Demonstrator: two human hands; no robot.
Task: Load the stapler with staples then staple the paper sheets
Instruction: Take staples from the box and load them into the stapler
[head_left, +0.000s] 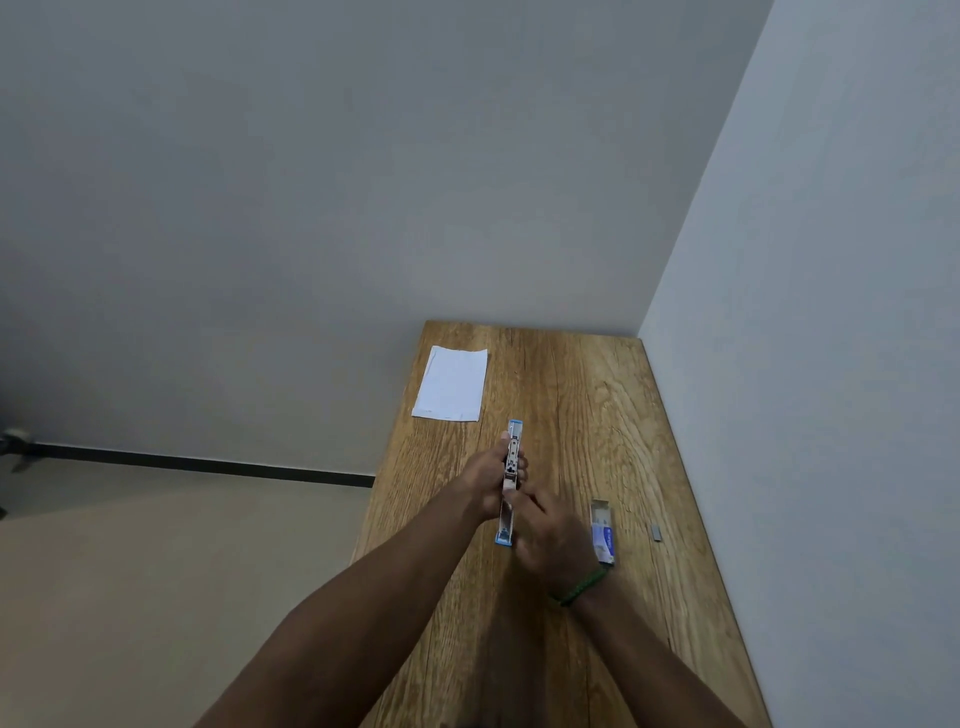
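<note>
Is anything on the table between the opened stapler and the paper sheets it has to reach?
Nothing visible. The stapler, held by the left hand and right hand, has bare table up to the paper sheets. The staple box lies off right.

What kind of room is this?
Probably a plain office or study room: a wooden table in a corner of bare walls, with paper sheets and a staple box.
</note>
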